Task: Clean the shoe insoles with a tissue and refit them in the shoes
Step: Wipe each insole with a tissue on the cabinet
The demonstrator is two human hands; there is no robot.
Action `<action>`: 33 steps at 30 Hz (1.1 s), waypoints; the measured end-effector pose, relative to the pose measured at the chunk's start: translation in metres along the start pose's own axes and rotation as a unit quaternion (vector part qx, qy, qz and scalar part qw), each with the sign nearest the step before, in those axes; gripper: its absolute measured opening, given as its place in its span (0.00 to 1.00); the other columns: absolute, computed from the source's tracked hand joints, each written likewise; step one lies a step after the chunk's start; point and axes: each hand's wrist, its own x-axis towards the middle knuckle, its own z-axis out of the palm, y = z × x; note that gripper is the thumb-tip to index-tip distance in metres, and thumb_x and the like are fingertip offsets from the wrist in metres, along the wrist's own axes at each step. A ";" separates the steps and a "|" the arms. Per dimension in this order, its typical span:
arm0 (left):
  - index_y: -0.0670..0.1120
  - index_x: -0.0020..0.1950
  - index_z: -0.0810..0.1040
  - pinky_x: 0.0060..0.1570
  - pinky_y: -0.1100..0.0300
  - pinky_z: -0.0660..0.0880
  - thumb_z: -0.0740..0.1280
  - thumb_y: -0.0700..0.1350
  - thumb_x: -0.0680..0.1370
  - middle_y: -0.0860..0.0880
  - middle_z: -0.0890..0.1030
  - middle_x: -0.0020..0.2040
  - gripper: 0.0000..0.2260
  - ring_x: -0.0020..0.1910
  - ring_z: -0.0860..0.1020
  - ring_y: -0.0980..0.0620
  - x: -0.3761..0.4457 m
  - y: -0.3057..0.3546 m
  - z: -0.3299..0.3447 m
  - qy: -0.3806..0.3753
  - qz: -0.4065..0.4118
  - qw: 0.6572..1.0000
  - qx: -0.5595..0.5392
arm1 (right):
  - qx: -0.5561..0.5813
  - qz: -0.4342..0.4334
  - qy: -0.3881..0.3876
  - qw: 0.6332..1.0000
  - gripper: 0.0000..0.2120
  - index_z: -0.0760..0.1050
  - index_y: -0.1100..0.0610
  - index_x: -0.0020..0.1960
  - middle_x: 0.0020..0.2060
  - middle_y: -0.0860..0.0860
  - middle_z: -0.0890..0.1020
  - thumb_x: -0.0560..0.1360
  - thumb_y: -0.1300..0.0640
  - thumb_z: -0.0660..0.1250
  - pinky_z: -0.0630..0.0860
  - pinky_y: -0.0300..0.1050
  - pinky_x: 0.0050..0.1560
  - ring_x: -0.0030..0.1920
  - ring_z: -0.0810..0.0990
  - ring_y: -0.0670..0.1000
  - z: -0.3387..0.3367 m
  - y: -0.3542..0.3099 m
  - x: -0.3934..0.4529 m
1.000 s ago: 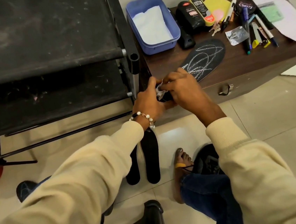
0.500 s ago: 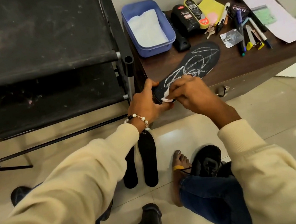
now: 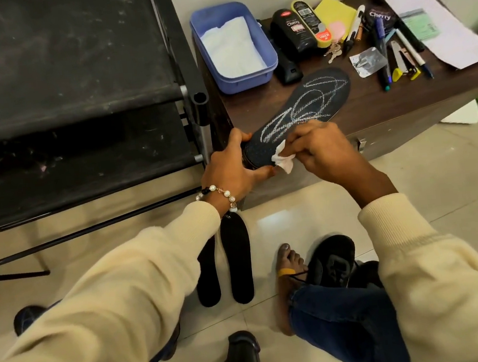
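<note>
A dark insole (image 3: 306, 106) scribbled with white chalk lines lies on the brown table, its heel end sticking out over the front edge. My left hand (image 3: 232, 166) grips that heel end. My right hand (image 3: 321, 150) pinches a crumpled white tissue (image 3: 282, 160) and presses it on the insole's heel part. Two black insoles (image 3: 237, 257) lie side by side on the floor tiles below. A black shoe (image 3: 333, 262) sits on the floor by a bare foot in a sandal.
A blue tub (image 3: 267, 73) holding white tissues stands at the table's back left. Shoe polish bottles (image 3: 294, 32), a yellow sponge, keys, pens and papers crowd the table's back. A black rack (image 3: 77, 109) stands at the left. A drawer handle (image 3: 360, 144) sticks out under the table edge.
The tissue in my right hand has slid off the insole's middle back toward the heel end. More of the chalked surface shows. My left hand keeps its grip.
</note>
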 end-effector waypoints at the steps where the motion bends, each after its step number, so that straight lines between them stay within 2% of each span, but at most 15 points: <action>1: 0.51 0.62 0.67 0.45 0.53 0.80 0.76 0.61 0.65 0.51 0.80 0.55 0.32 0.48 0.81 0.50 0.000 0.000 0.000 0.000 -0.003 1.000 0.002 | -0.009 0.017 0.013 1.000 0.12 0.85 0.58 0.40 0.36 0.55 0.84 0.61 0.67 0.66 0.77 0.49 0.39 0.35 0.81 0.61 0.000 0.001 0.000; 4: 0.52 0.62 0.67 0.45 0.51 0.80 0.75 0.62 0.65 0.51 0.80 0.54 0.32 0.48 0.81 0.49 0.000 0.000 0.000 -0.001 -0.003 1.000 0.006 | -0.024 0.007 0.029 0.999 0.11 0.85 0.59 0.37 0.33 0.56 0.83 0.59 0.66 0.66 0.77 0.48 0.35 0.31 0.80 0.61 0.006 -0.010 0.007; 7: 0.50 0.63 0.66 0.46 0.51 0.80 0.74 0.61 0.67 0.48 0.80 0.55 0.32 0.49 0.81 0.48 0.001 0.000 0.000 -0.012 0.000 1.000 0.009 | -0.008 -0.023 0.010 1.000 0.12 0.85 0.59 0.38 0.34 0.55 0.83 0.64 0.59 0.63 0.75 0.46 0.34 0.31 0.78 0.61 0.015 -0.023 0.016; 9: 0.50 0.63 0.66 0.46 0.50 0.80 0.75 0.59 0.67 0.48 0.81 0.54 0.31 0.48 0.81 0.47 0.002 0.000 0.000 -0.015 -0.001 1.000 0.011 | -0.016 -0.014 0.014 1.000 0.12 0.85 0.58 0.38 0.34 0.55 0.83 0.64 0.59 0.63 0.75 0.44 0.34 0.31 0.78 0.60 0.017 -0.023 0.019; 12: 0.50 0.63 0.66 0.45 0.50 0.80 0.76 0.57 0.66 0.48 0.80 0.52 0.31 0.47 0.81 0.47 0.003 0.000 0.000 -0.018 -0.012 1.000 0.011 | -0.051 0.107 0.026 0.993 0.13 0.85 0.61 0.43 0.39 0.60 0.82 0.64 0.69 0.64 0.73 0.46 0.38 0.38 0.78 0.64 0.016 -0.014 0.021; 14: 0.51 0.62 0.65 0.46 0.49 0.80 0.76 0.58 0.66 0.48 0.80 0.53 0.32 0.48 0.81 0.47 0.003 -0.001 0.001 -0.021 -0.013 1.000 0.007 | -0.067 0.160 0.006 0.985 0.14 0.84 0.63 0.46 0.41 0.62 0.81 0.66 0.70 0.63 0.71 0.49 0.41 0.43 0.77 0.66 0.019 -0.015 0.023; 16: 0.51 0.61 0.65 0.45 0.49 0.80 0.76 0.58 0.66 0.48 0.81 0.52 0.31 0.47 0.81 0.47 0.004 -0.001 0.001 -0.022 -0.014 1.000 -0.002 | -0.042 0.122 0.003 0.992 0.13 0.84 0.63 0.42 0.37 0.62 0.81 0.63 0.67 0.63 0.74 0.49 0.38 0.39 0.78 0.65 0.024 -0.023 0.026; 18: 0.51 0.60 0.65 0.45 0.49 0.80 0.76 0.59 0.66 0.48 0.82 0.50 0.30 0.46 0.81 0.47 0.004 0.000 0.000 -0.026 -0.017 0.999 -0.010 | -0.031 0.089 -0.011 0.995 0.14 0.85 0.61 0.42 0.37 0.61 0.81 0.64 0.63 0.62 0.75 0.50 0.36 0.38 0.77 0.64 0.029 -0.029 0.029; 23: 0.51 0.61 0.65 0.45 0.51 0.80 0.76 0.56 0.66 0.48 0.81 0.51 0.30 0.46 0.81 0.48 0.005 0.001 -0.002 -0.028 -0.022 0.999 0.001 | -0.027 0.111 0.027 0.993 0.16 0.84 0.58 0.47 0.41 0.60 0.82 0.67 0.63 0.60 0.73 0.48 0.39 0.39 0.77 0.64 0.034 -0.021 0.031; 25: 0.50 0.60 0.65 0.44 0.52 0.79 0.77 0.56 0.66 0.48 0.81 0.51 0.30 0.46 0.81 0.48 0.005 0.001 -0.002 -0.025 -0.022 0.999 -0.004 | -0.028 0.099 0.008 0.995 0.18 0.84 0.59 0.48 0.43 0.60 0.82 0.69 0.60 0.57 0.73 0.49 0.39 0.41 0.77 0.64 0.033 -0.023 0.033; 29: 0.49 0.61 0.66 0.43 0.50 0.80 0.77 0.57 0.65 0.48 0.81 0.51 0.32 0.45 0.81 0.48 0.005 0.001 -0.001 -0.013 -0.017 1.000 0.004 | -0.028 0.011 -0.020 0.999 0.14 0.85 0.58 0.45 0.41 0.57 0.84 0.67 0.60 0.61 0.72 0.44 0.37 0.35 0.77 0.62 0.022 -0.025 0.030; 31: 0.49 0.61 0.66 0.45 0.49 0.80 0.78 0.57 0.63 0.48 0.81 0.51 0.34 0.45 0.81 0.48 0.007 0.001 -0.001 -0.009 -0.024 1.000 0.008 | -0.036 0.039 -0.001 0.999 0.14 0.85 0.59 0.44 0.39 0.58 0.83 0.64 0.63 0.63 0.73 0.45 0.37 0.35 0.77 0.63 0.020 -0.017 0.028; 33: 0.49 0.62 0.66 0.45 0.50 0.80 0.79 0.57 0.63 0.48 0.81 0.51 0.35 0.46 0.81 0.48 0.007 0.002 0.000 -0.009 -0.031 0.999 0.012 | -0.046 0.101 0.014 0.994 0.16 0.84 0.59 0.46 0.42 0.59 0.83 0.64 0.65 0.62 0.73 0.47 0.39 0.39 0.77 0.65 0.023 -0.014 0.029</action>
